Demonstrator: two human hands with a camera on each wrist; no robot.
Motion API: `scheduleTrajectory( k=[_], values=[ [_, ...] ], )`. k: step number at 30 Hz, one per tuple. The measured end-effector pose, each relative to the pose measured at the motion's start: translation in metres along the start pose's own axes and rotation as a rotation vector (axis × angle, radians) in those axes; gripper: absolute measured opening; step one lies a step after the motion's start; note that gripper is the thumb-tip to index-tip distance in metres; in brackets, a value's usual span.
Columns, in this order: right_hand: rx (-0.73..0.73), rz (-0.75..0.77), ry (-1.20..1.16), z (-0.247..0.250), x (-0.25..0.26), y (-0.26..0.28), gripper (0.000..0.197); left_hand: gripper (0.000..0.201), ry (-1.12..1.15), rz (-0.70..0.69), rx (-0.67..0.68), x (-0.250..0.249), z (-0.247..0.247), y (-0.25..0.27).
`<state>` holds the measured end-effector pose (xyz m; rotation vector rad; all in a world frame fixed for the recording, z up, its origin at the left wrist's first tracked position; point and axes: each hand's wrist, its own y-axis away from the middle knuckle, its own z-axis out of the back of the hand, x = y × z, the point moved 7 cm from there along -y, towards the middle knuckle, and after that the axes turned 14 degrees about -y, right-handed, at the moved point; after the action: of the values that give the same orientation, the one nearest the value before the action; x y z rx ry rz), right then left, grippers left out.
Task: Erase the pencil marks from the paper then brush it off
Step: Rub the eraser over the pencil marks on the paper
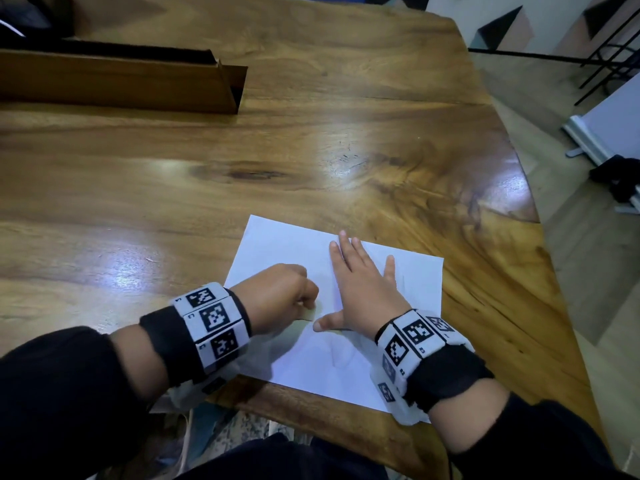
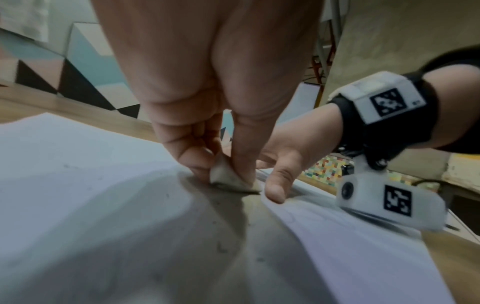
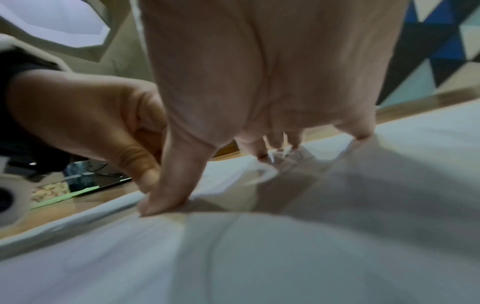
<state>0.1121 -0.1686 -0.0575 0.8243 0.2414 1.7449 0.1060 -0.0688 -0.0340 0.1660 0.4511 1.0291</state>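
A white sheet of paper (image 1: 304,355) lies near the front edge of the wooden table (image 1: 242,161). My left hand (image 1: 277,299) is curled over it and pinches a small white eraser (image 2: 231,178) whose lower edge touches the paper (image 2: 91,205). Faint pencil lines (image 1: 337,358) show below my hands. My right hand (image 1: 360,289) lies flat on the sheet with fingers spread, thumb (image 3: 168,197) pressing the paper (image 3: 285,257) right beside the eraser. Small dark crumbs (image 2: 221,248) dot the sheet near the eraser.
An open brown cardboard box (image 1: 117,81) lies at the back left of the table. The table's curved right edge (image 1: 540,220) drops to the floor, where white and black objects (image 1: 609,161) stand. My dark sleeves (image 1: 52,393) cross the front edge.
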Motion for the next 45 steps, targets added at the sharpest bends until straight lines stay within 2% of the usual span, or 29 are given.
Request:
scheduleTrajectory(
  k=[6,9,11,13,15,17,18,21,22,24,27,28,30,32,34,37,39,40,41,44,45],
  values=[
    [0.067,0.036,0.073,-0.005,-0.007,0.014,0.142,0.009,-0.028,0.05,0.053,0.001,0.013,-0.016],
    [0.065,0.026,0.08,-0.005,-0.005,0.013,0.142,0.006,-0.018,0.091,-0.125,0.0,0.025,-0.027],
    [0.067,0.023,0.085,-0.005,-0.005,0.013,0.142,0.008,0.016,0.06,-0.174,-0.002,0.018,-0.016],
    [0.073,0.02,0.087,-0.005,-0.006,0.013,0.141,0.014,0.031,-0.025,-0.105,-0.008,0.003,0.006],
    [0.072,0.022,0.086,-0.006,-0.006,0.014,0.141,0.017,0.029,-0.095,0.038,-0.014,-0.012,0.023],
    [0.071,0.024,0.09,-0.005,-0.005,0.014,0.141,0.013,0.016,-0.1,0.146,-0.012,-0.014,0.02],
    [0.07,0.025,0.089,-0.005,-0.005,0.014,0.141,0.01,0.014,-0.082,0.124,-0.01,-0.009,0.013],
    [0.069,0.025,0.082,-0.005,-0.005,0.014,0.141,0.008,0.027,0.021,-0.11,-0.003,0.009,-0.004],
    [0.068,0.024,0.081,-0.005,-0.005,0.014,0.141,0.01,0.038,0.031,-0.15,-0.002,0.008,-0.002],
    [0.07,0.024,0.074,-0.005,-0.005,0.014,0.141,0.014,0.051,-0.031,-0.088,-0.006,-0.005,0.014],
    [0.073,0.023,0.072,-0.005,-0.005,0.014,0.141,0.011,0.057,-0.153,0.151,-0.016,-0.024,0.035],
    [0.074,0.023,0.072,-0.005,-0.005,0.014,0.141,0.009,0.045,-0.153,0.182,-0.015,-0.022,0.033],
    [0.074,0.024,0.067,-0.005,-0.005,0.014,0.141,0.009,0.016,-0.091,0.101,-0.01,-0.008,0.013],
    [0.072,0.025,0.063,-0.005,-0.005,0.014,0.141,0.012,0.011,0.008,-0.082,-0.002,0.009,-0.003],
    [0.072,0.025,0.067,-0.005,-0.005,0.013,0.141,0.02,0.002,-0.006,-0.165,-0.003,0.008,0.002],
    [0.073,0.02,0.07,-0.005,-0.006,0.014,0.141,0.023,0.043,-0.167,0.016,-0.021,-0.018,0.031],
    [0.076,0.02,0.082,-0.005,-0.005,0.014,0.141,0.016,0.037,-0.203,0.171,-0.022,-0.028,0.036],
    [0.077,0.021,0.085,-0.005,-0.005,0.014,0.141,0.016,0.026,-0.194,0.194,-0.02,-0.024,0.031],
    [0.075,0.022,0.086,-0.005,-0.005,0.014,0.141,0.016,0.02,-0.169,0.164,-0.016,-0.019,0.02],
    [0.073,0.026,0.073,-0.005,-0.005,0.014,0.141,0.011,0.022,-0.04,-0.088,-0.004,0.005,-0.001],
    [0.074,0.026,0.07,-0.006,-0.005,0.014,0.141,0.013,0.033,-0.018,-0.124,-0.003,0.002,0.0]
  ],
)
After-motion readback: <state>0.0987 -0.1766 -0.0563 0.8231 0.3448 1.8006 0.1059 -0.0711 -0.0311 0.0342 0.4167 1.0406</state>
